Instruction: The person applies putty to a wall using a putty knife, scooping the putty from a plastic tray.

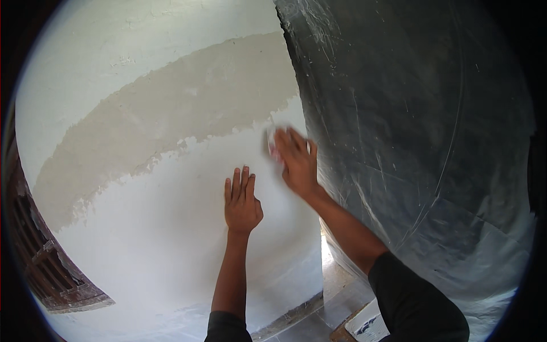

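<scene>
My left hand [243, 208] lies flat against the white wall [171, 239], fingers stretched upward, with nothing in it. Higher and to the right, my right hand [297, 162] presses a small pale piece with pink marks [273, 146] to the wall, close to its right edge. Motion blurs that hand, and its fingers cover most of the piece, so its kind cannot be made out. Just above, a broad beige-grey band [188, 97] curves across the wall, with a ragged lower border where it meets the whiter surface.
Dark plastic sheeting [410, 125] hangs along the wall's right edge, creased and streaked with white. A brown barred wooden frame [48, 259] stands at the lower left. Below my right arm, a white-smeared board or container [367, 322] rests near the grey floor [350, 302].
</scene>
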A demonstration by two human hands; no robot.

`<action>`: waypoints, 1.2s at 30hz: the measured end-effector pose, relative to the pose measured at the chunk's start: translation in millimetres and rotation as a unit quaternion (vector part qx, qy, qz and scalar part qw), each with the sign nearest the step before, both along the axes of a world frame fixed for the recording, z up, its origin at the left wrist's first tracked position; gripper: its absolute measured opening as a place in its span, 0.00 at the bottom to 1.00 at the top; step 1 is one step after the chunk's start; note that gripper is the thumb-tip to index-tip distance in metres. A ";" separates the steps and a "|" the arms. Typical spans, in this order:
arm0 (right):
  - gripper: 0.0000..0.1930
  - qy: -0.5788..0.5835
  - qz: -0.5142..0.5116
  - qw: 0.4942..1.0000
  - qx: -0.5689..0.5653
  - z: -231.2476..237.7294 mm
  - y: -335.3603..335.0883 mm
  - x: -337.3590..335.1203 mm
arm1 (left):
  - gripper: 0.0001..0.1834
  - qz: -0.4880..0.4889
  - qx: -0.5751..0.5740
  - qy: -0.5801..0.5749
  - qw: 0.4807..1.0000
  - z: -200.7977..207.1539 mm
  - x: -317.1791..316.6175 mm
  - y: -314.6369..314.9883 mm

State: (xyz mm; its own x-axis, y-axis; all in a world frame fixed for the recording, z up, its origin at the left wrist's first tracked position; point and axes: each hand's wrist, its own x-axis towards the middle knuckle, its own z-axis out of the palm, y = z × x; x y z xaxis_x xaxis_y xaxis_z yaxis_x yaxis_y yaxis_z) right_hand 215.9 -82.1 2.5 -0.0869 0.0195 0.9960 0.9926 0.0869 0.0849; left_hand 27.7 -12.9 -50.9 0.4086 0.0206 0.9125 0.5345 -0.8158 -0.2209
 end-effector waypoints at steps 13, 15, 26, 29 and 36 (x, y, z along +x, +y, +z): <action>0.31 -0.016 0.025 0.999 -0.038 -50.1 1.1 3.3 | 0.28 0.010 0.003 0.003 1.000 -1.8 -2.4 -3.5; 0.33 -0.006 0.021 1.000 0.017 -9.5 -1.8 20.0 | 0.28 0.016 0.001 0.002 1.000 -2.1 1.6 0.1; 0.28 0.013 0.041 0.999 -0.014 -55.9 9.3 62.6 | 0.28 0.028 0.017 -0.002 0.999 -0.7 1.4 -0.9; 0.25 -0.002 0.047 0.999 0.026 -19.5 -8.0 61.5 | 0.28 0.027 0.022 -0.005 0.999 -2.7 2.2 1.7; 0.25 -0.018 0.058 0.993 0.103 113.2 31.0 42.3 | 0.28 0.013 0.017 -0.002 1.000 -0.9 4.4 -2.3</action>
